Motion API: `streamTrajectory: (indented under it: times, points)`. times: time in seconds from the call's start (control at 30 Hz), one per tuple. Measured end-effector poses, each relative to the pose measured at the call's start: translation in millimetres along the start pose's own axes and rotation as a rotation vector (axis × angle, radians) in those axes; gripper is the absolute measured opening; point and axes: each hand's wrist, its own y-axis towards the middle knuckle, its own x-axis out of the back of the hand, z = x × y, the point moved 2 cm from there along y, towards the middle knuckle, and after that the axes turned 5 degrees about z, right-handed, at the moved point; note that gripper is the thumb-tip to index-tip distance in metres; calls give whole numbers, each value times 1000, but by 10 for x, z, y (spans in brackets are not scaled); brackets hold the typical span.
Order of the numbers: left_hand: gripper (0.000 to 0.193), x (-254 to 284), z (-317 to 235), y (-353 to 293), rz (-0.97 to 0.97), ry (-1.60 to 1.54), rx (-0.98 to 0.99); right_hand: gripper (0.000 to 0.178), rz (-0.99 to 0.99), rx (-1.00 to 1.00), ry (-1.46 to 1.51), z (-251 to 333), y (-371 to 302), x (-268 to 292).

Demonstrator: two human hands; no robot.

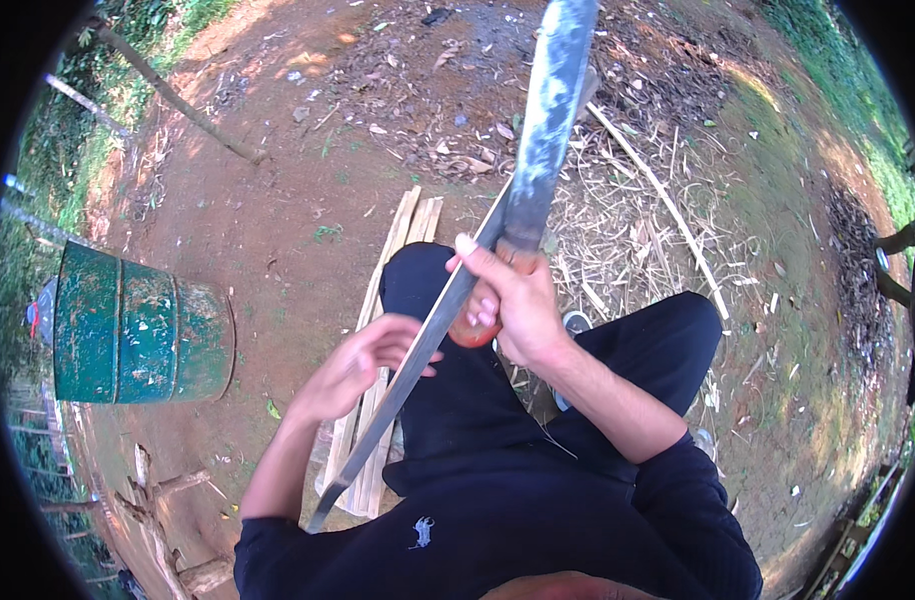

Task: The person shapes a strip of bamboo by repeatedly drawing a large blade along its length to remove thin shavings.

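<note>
My right hand (pixel 523 310) is closed round the orange-brown wooden handle of a machete (pixel 546 130), its broad blade pointing up and away from me. A long, thin dark strip (pixel 418 352), possibly split bamboo, slants across my lap from beside the blade's base down to the lower left. The thumb of my right hand presses against this strip near its upper end. My left hand (pixel 363 362) is open, its fingers loosely bent and partly behind the strip; whether they touch it I cannot tell.
Several pale split slats (pixel 403 232) lie on the ground by my left leg. Shavings (pixel 633 250) and a long thin stick (pixel 663 195) litter the soil ahead to the right. A dented green drum (pixel 143 325) lies at left, near cut branches (pixel 158 520).
</note>
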Motion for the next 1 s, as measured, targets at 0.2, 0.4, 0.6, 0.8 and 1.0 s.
streamTrajectory:
  times: [0.2, 0.4, 0.6, 0.8, 1.0]
  points:
    - [62, -172, 185, 548, 171, -219, 85, 47, 29, -118, -97, 121, -166, 332]
    - [34, -287, 237, 498, -68, -75, 292, 33, -270, 34, -306, 413, -416, 1050]
    - [35, -387, 329, 450, -21, -97, 228, 32, -507, 137, -1068, 637, -472, 1333]
    - [35, -626, 503, 580, -37, 6, 32, 17, -390, 465, -1498, 597, -329, 1304]
    - [40, -711, 563, 651, -182, 259, 27, 10, -269, 596, -1844, 782, -40, 1245]
